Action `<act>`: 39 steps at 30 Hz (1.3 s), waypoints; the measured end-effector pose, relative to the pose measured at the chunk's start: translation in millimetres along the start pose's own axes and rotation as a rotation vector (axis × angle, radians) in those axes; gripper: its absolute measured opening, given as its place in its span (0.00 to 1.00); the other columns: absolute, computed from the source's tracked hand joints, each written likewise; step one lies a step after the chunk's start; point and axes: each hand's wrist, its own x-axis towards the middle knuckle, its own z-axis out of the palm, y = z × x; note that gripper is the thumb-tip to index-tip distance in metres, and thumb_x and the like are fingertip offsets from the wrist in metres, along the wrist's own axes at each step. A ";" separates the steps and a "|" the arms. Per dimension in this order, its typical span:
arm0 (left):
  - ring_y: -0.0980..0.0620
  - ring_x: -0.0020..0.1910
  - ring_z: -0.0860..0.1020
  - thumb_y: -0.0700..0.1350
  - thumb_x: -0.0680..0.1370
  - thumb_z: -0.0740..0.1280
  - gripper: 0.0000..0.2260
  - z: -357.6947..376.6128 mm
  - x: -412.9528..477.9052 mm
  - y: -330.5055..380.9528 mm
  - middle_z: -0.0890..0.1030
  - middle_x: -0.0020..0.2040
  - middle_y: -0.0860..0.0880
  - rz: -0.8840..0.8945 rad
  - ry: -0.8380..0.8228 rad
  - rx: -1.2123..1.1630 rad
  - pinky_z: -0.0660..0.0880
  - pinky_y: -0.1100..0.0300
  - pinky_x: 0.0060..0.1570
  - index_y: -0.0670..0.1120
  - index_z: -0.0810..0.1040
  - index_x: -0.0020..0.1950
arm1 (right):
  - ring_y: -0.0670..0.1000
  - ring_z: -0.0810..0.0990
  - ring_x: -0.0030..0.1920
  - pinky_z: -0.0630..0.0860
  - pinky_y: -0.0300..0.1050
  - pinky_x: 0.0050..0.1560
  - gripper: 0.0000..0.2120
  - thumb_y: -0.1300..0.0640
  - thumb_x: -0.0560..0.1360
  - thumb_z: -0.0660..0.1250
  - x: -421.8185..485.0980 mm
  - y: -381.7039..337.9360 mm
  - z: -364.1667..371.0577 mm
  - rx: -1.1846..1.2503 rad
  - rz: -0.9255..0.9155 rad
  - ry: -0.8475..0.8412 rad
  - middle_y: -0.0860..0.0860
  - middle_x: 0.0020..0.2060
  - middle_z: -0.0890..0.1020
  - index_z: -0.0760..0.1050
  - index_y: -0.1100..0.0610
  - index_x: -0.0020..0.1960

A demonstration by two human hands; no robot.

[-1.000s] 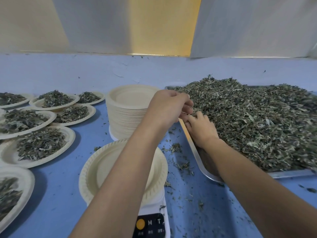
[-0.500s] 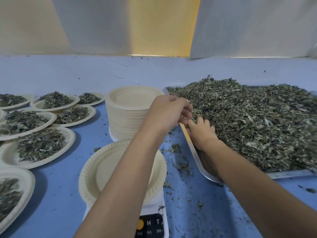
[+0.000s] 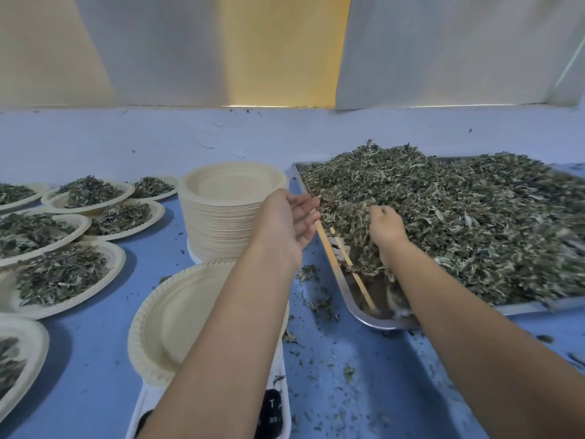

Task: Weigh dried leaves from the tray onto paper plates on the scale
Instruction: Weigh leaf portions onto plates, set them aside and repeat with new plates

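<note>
left hand (image 3: 286,223) has opened; right hand (image 3: 384,226) now grips leaves (image 3: 459,223)

The left grip (image 3: 285,223) and the right grip (image 3: 384,226) are bare hands, and both forearms (image 3: 459,312) are uncovered as far as I can see, wrists too.
</note>
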 end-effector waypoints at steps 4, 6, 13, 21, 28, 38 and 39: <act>0.49 0.52 0.75 0.44 0.80 0.56 0.11 7.2 9.8 -15.1 0.79 0.53 0.45 -0.089 0.043 -0.020 0.72 0.57 0.50 0.40 0.75 0.50 | 0.62 0.67 0.68 0.62 0.60 0.67 0.18 0.52 0.82 0.52 -2.6 -8.3 -9.7 0.323 0.213 0.008 0.61 0.68 0.69 0.68 0.61 0.65; 0.48 0.57 0.74 0.45 0.81 0.55 0.14 10.2 12.7 -21.5 0.77 0.60 0.43 -0.123 0.036 -0.010 0.70 0.54 0.56 0.39 0.74 0.59 | 0.59 0.76 0.59 0.70 0.58 0.62 0.15 0.51 0.81 0.53 -4.2 -12.7 -10.6 0.460 0.293 -0.031 0.60 0.59 0.77 0.71 0.59 0.58; 0.46 0.71 0.65 0.47 0.82 0.53 0.21 13.3 9.0 -30.4 0.67 0.71 0.41 -0.194 -0.040 -0.102 0.63 0.53 0.66 0.39 0.64 0.72 | 0.53 0.78 0.45 0.76 0.46 0.37 0.13 0.51 0.82 0.52 -19.5 -32.0 -11.2 0.945 0.296 -0.156 0.55 0.48 0.80 0.72 0.56 0.49; 0.45 0.51 0.75 0.49 0.83 0.50 0.16 -2.1 -1.7 -7.5 0.77 0.52 0.40 -0.163 -0.156 -0.370 0.72 0.50 0.55 0.40 0.72 0.51 | 0.53 0.77 0.33 0.77 0.40 0.29 0.12 0.53 0.81 0.54 -81.3 -84.4 12.7 1.124 0.187 -0.461 0.57 0.40 0.79 0.72 0.59 0.54; 0.43 0.47 0.77 0.48 0.83 0.47 0.21 -63.4 -20.2 19.6 0.77 0.58 0.39 -0.148 -0.209 -0.558 0.73 0.52 0.53 0.36 0.73 0.58 | 0.49 0.78 0.25 0.75 0.40 0.30 0.15 0.51 0.80 0.57 -134.4 -102.0 52.1 0.950 0.097 -0.633 0.52 0.28 0.79 0.75 0.57 0.39; 0.43 0.48 0.78 0.51 0.83 0.49 0.21 -118.7 -25.0 35.4 0.79 0.52 0.38 -0.053 -0.081 -0.478 0.73 0.49 0.43 0.37 0.73 0.59 | 0.51 0.78 0.48 0.75 0.45 0.46 0.10 0.56 0.81 0.56 -160.4 -72.9 98.5 0.561 -0.301 -0.644 0.54 0.45 0.79 0.75 0.54 0.47; 0.42 0.53 0.78 0.52 0.83 0.49 0.22 -120.1 -24.7 35.9 0.78 0.56 0.38 -0.058 -0.068 -0.467 0.73 0.48 0.44 0.37 0.73 0.61 | 0.51 0.78 0.48 0.74 0.47 0.49 0.09 0.56 0.80 0.57 -161.4 -70.2 99.8 0.517 -0.342 -0.641 0.55 0.45 0.79 0.75 0.53 0.47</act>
